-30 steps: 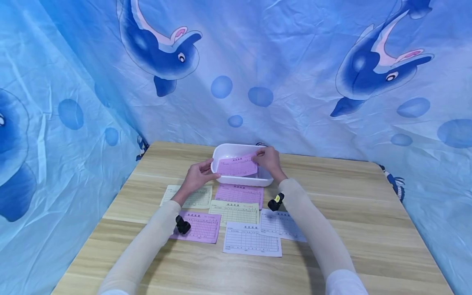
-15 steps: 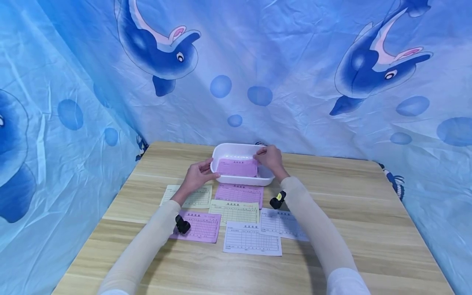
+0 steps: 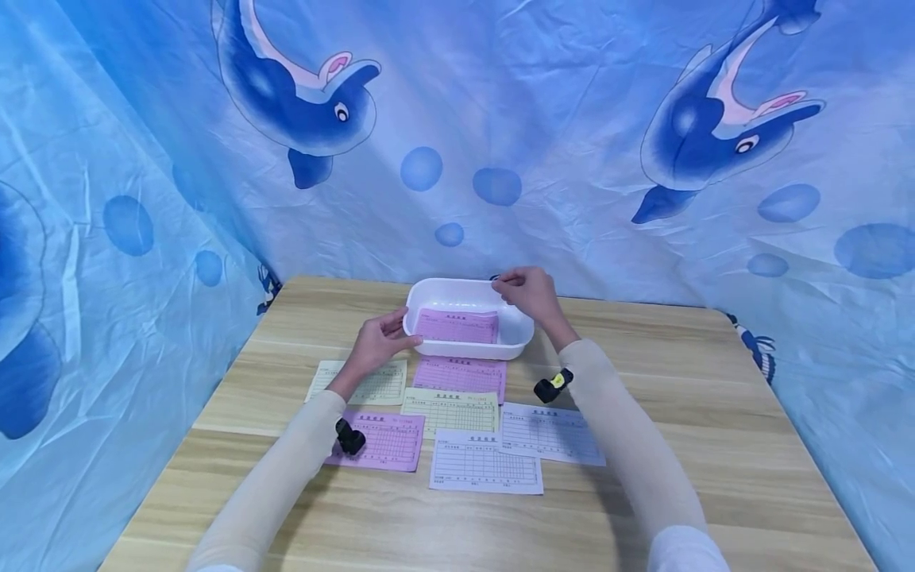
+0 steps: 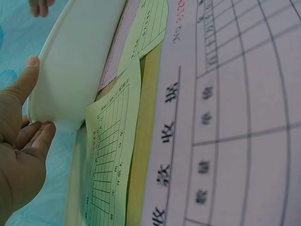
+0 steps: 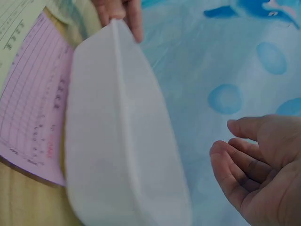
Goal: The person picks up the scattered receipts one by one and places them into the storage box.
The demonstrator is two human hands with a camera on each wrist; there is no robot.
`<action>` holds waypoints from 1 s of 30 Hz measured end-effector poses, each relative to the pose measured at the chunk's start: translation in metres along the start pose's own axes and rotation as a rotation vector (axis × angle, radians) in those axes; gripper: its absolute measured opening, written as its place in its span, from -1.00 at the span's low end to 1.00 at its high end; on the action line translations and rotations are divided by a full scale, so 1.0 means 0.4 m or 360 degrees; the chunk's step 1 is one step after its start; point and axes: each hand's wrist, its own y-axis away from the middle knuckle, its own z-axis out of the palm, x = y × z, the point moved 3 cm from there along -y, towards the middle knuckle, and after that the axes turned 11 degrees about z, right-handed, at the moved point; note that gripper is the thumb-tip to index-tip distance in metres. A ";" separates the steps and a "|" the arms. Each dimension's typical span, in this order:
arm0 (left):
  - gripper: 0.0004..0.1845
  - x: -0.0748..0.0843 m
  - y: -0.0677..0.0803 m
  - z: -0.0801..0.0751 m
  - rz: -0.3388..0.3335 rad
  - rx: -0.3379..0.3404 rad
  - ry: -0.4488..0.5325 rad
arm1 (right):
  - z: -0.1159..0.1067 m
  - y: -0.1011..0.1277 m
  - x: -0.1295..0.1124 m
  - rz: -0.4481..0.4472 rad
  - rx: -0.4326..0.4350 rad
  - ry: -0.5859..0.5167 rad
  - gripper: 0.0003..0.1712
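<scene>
Slip point(image 4: 225, 141) heading reads "收款收据".

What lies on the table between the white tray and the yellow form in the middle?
In the head view, one pink form lies flat between the white tray and the yellow form.

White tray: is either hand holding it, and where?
The left hand touches the white tray at its left end; the right hand, above the far right rim, holds nothing.

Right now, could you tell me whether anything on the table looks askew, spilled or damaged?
Nothing stands out. A pink slip lies flat in the white tray, and six slips lie loosely overlapping on the wooden table, uncrumpled. The left hand touches the tray; the right hand is above its rim.
</scene>
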 end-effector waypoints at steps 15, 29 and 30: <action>-0.14 0.000 -0.005 0.002 -0.0019 -0.0009 0.0032 | -0.134 0.141 0.003 -0.0118 0.0118 0.0008 -0.58; -0.11 0.001 -0.004 -0.002 -0.0002 -0.0031 0.0058 | -0.195 0.278 0.147 -0.0052 0.0200 0.0063 -0.53; -0.11 0.001 -0.004 -0.001 -0.0004 -0.0032 0.0051 | -0.196 0.287 0.156 -0.0040 0.0203 0.0067 -0.53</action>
